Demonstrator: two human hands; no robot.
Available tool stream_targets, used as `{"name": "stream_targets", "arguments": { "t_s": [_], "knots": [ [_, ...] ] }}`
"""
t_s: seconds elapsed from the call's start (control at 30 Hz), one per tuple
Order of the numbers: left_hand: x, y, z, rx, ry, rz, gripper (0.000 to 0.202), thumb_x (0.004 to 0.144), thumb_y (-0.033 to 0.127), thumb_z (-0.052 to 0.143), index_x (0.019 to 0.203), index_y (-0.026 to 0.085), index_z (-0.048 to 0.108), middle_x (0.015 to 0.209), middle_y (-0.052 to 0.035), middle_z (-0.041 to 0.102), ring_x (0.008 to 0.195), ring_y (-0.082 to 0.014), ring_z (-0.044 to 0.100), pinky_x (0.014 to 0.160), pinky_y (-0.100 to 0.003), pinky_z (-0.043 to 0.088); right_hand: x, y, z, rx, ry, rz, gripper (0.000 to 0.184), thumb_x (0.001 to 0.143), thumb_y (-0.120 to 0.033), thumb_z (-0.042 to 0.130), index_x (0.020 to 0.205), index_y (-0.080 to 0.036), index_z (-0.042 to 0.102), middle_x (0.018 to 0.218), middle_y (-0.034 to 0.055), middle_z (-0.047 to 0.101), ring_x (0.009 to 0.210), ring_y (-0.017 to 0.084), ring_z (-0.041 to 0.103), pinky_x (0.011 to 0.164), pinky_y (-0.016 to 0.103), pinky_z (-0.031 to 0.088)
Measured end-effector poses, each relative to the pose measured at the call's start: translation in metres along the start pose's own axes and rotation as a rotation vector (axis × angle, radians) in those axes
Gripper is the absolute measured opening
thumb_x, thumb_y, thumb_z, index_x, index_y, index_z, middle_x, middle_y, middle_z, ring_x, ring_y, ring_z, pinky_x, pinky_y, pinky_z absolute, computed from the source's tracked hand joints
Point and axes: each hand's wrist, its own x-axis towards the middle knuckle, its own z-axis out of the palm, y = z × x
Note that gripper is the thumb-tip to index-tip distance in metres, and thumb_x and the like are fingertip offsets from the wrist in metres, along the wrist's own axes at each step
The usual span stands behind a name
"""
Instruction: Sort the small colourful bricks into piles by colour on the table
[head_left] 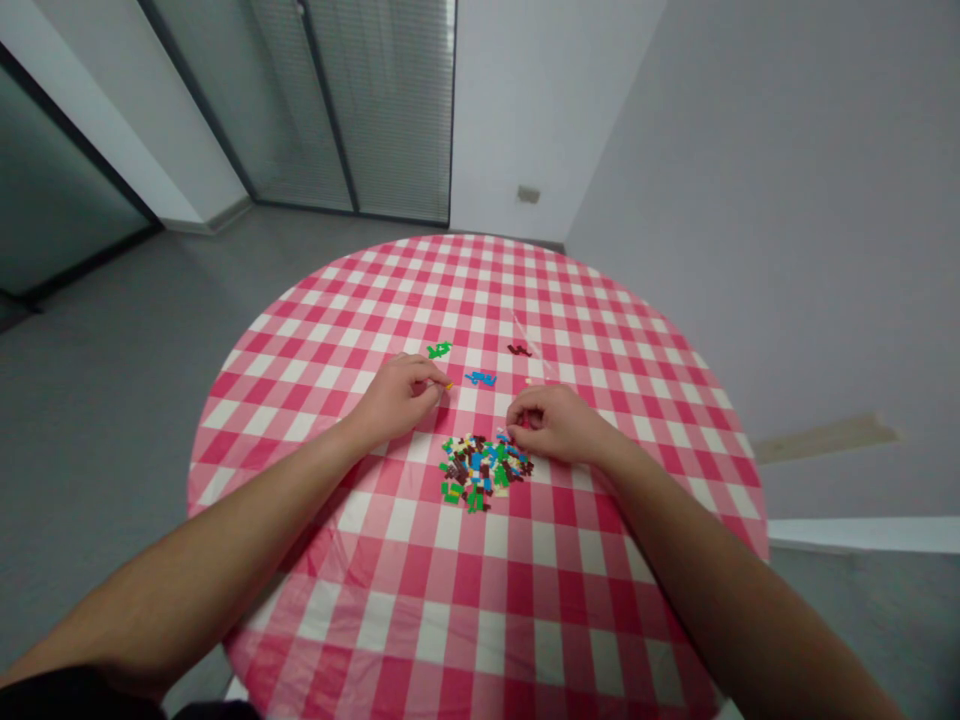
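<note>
Person seated at round worktop (480, 600) under pink gingham cloth, sorting through loose pieces. Heap of small plastic bricks (480, 472) lying mid-cloth; right hand (555, 425) reaching its far edge, fingers (517, 420) pinching closed, hold on any brick unclear. Beyond heap, left hand (397, 396) raising fingers (431, 375) closed on tiny yellow piece (449, 386). Green bricks (439, 350), blue bricks (480, 379), brown bricks (519, 350) lying in separate clusters further out.
</note>
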Motion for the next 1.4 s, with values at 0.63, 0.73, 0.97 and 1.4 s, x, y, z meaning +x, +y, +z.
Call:
{"name": "stream_targets", "arguments": {
  "t_s": [0.63, 0.73, 0.97, 1.4],
  "knots": [
    [-0.014, 0.033, 0.02, -0.182, 0.003, 0.2, 0.007, 0.082, 0.024, 0.071, 0.089, 0.023, 0.074, 0.085, -0.0032, 0.073, 0.082, -0.0176, 0.063, 0.081, -0.035, 0.049, 0.009, -0.009, 0.026, 0.929, 0.222, 0.194, 0.038, 0.068, -0.039, 0.084, 0.073, -0.02, 0.051, 0.061, -0.0036, 0.062, 0.042, 0.007, 0.05, 0.038, 0.019, 0.036],
    [-0.012, 0.032, 0.02, -0.181, -0.012, 0.183, 0.004, 0.082, 0.022, 0.072, 0.085, 0.023, 0.074, 0.083, -0.0027, 0.072, 0.081, -0.0171, 0.063, 0.08, -0.034, 0.049, 0.009, -0.009, 0.027, 0.952, 0.21, 0.19, 0.038, 0.067, -0.039, 0.084, 0.073, -0.019, 0.052, 0.062, -0.0031, 0.063, 0.044, 0.006, 0.051, 0.039, 0.019, 0.037],
    [-0.011, 0.032, 0.019, -0.227, -0.012, 0.133, 0.004, 0.083, 0.025, 0.07, 0.082, 0.021, 0.072, 0.08, -0.0028, 0.071, 0.079, -0.0173, 0.063, 0.076, -0.033, 0.049, 0.008, -0.01, 0.029, 0.931, 0.173, 0.236, 0.036, 0.069, -0.039, 0.083, 0.075, -0.019, 0.053, 0.062, -0.0027, 0.064, 0.044, 0.006, 0.053, 0.039, 0.018, 0.037],
    [-0.011, 0.029, 0.021, -0.238, -0.047, 0.153, 0.005, 0.083, 0.023, 0.069, 0.081, 0.022, 0.073, 0.08, -0.0021, 0.072, 0.079, -0.0164, 0.063, 0.077, -0.033, 0.05, 0.009, -0.007, 0.033, 0.948, 0.192, 0.155, 0.031, 0.067, -0.035, 0.084, 0.075, -0.02, 0.057, 0.077, 0.0019, 0.067, 0.061, 0.011, 0.06, 0.053, 0.025, 0.048]
  ]
}}
